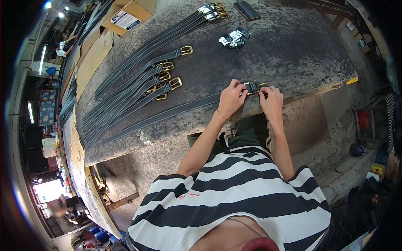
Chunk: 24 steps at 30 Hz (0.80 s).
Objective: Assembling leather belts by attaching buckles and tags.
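A dark grey belt [176, 113] lies along the near edge of the table, its gold buckle [263, 84] at the right end. My left hand [232, 99] is closed on the strap just left of the buckle, thumb and forefinger pinched together beside the keeper loops. On the other side, my right hand [272, 102] has its fingertips bent in and pinching at the buckle end. Both thumbs partly hide that end. Farther left lie several similar belts with gold buckles [175, 83], their straps fanned toward the table's left side.
Another bundle of belts [167, 37] with white tags runs toward the far edge. Beyond my hands sit a pile of black and white tags [234, 38] and a dark phone [247, 10]. An open cardboard box [130, 16] stands at the far left of the worn table [293, 50].
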Tool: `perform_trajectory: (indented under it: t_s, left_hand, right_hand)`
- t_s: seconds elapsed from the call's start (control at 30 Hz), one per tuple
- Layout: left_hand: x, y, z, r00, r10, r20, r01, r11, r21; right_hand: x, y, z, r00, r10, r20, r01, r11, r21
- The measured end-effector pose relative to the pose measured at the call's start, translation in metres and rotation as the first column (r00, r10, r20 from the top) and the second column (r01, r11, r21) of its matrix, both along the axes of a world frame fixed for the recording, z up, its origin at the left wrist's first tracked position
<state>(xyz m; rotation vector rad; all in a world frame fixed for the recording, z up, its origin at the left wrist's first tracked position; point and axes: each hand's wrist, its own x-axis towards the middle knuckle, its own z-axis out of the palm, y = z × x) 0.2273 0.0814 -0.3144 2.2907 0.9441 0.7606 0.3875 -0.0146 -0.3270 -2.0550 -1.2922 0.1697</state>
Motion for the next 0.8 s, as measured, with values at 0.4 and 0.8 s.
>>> perform_trajectory:
  t_s: [0.4, 0.8]
  left_hand:
    - [0.017, 0.017, 0.016, 0.982, -0.137, -0.133, 0.128, 0.989, -0.073]
    - [0.004, 0.013, 0.041, 0.927, -0.054, 0.37, 0.117, 0.982, -0.148]
  right_hand:
    - [-0.012, -0.001, -0.002, 0.992, -0.002, -0.128, 0.024, 0.985, 0.172]
    - [-0.005, 0.016, 0.007, -0.398, 0.288, -0.871, 0.115, 0.958, 0.264]
